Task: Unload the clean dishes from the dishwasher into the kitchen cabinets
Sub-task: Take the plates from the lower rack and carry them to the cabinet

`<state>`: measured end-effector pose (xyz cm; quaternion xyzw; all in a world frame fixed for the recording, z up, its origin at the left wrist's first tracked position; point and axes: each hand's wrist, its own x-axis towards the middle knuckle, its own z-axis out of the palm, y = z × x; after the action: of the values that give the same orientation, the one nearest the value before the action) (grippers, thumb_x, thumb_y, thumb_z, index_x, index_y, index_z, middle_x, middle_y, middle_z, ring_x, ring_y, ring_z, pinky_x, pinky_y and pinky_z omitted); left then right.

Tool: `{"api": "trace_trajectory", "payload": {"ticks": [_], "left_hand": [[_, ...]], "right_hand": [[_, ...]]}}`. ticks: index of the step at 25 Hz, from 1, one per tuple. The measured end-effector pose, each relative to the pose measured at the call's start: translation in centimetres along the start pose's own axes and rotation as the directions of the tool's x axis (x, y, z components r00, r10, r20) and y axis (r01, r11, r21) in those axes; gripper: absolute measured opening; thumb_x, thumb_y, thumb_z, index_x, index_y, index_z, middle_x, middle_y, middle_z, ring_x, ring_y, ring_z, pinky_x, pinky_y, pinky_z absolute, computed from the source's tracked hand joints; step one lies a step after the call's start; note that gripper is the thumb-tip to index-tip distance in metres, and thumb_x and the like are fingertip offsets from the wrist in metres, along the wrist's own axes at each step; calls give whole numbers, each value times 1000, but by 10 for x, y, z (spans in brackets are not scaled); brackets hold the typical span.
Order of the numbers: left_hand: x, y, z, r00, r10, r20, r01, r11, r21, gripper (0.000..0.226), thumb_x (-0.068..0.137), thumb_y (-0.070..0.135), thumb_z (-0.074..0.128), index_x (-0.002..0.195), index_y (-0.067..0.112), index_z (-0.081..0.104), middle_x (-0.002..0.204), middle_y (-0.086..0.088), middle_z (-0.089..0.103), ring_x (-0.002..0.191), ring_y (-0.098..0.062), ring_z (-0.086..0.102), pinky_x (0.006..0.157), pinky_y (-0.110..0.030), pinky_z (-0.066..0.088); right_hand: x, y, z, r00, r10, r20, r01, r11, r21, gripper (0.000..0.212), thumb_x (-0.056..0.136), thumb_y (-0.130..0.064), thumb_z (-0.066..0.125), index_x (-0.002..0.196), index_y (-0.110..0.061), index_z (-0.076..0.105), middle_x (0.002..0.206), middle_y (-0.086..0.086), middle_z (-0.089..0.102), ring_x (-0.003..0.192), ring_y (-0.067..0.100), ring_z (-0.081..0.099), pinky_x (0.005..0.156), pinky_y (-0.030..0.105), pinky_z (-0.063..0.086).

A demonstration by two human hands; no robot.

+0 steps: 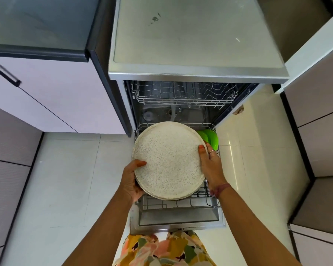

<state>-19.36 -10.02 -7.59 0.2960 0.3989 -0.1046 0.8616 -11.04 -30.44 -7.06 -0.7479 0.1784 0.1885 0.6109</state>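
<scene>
Fingers curl round opposite rims of a speckled plate (168,160), left hand (130,181) and right hand (210,164) holding it above the pulled-out lower rack (181,203) of the dishwasher (196,73). Floor lies open either side. The plate half-hides green dishes (210,138).
</scene>
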Motion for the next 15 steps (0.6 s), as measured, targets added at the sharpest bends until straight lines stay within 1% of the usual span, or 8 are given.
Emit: {"api": "trace_trajectory", "payload": {"ticks": [2,5,8,10,11,12,13,15], "left_hand": [[12,-13,7,997,29,-76,-30,999,-18,63,50,15,65,113,10,60,101,-16,66,96,-37,61,75,-47,54],[35,-34,14,989,49,-143,-55,998,-38,56,56,14,59,112,10,60,104,-16,64,96,-37,61,79,-50,53],[61,-53,10,975,91,-201,-101,994,-40,36,74,13,51,108,13,61,99,-13,65,93,-35,61,79,-49,53],[82,-67,3,965,109,-237,-124,991,-50,29,83,8,41,104,14,61,92,-9,66,90,-32,61,74,-45,54],[96,-74,-2,959,112,-261,-132,990,-59,29,85,7,39,103,14,61,88,-7,68,88,-31,61,72,-43,55],[111,-82,-7,951,120,-284,-143,988,-65,30,85,6,38,101,15,62,85,-5,69,86,-30,62,71,-42,55],[128,-88,-11,946,131,-295,-159,985,-71,32,86,6,36,101,15,63,83,-4,69,85,-29,62,72,-42,55],[157,-101,-23,936,158,-316,-193,978,-83,35,86,6,33,98,16,64,82,-3,70,81,-26,65,72,-41,56]], "right_hand": [[18,6,-13,997,45,58,-49,997,64,46,96,-43,46,138,-25,48,126,-5,57,111,14,55,82,23,50],[66,32,-40,973,209,93,-222,959,173,45,91,-57,46,120,-27,62,115,0,68,104,20,64,89,40,54],[129,77,-60,934,355,37,-352,899,260,28,98,-34,45,114,-16,61,113,5,64,104,23,62,90,39,51],[168,114,-67,913,408,-2,-397,889,227,19,98,-21,41,96,-18,60,101,6,60,92,19,59,81,32,48],[188,135,-68,904,427,-22,-419,895,157,18,98,-18,40,91,-18,57,96,6,57,85,17,56,78,31,48],[208,155,-67,904,426,-50,-419,902,104,16,98,-17,40,94,-15,56,97,9,55,80,17,54,79,33,48],[225,171,-63,905,419,-71,-417,908,34,19,98,-17,39,104,-9,56,101,12,53,81,18,52,84,37,48],[259,202,-51,925,370,-90,-377,923,-76,36,99,-22,40,124,2,50,106,12,51,91,20,49,89,40,47]]}}
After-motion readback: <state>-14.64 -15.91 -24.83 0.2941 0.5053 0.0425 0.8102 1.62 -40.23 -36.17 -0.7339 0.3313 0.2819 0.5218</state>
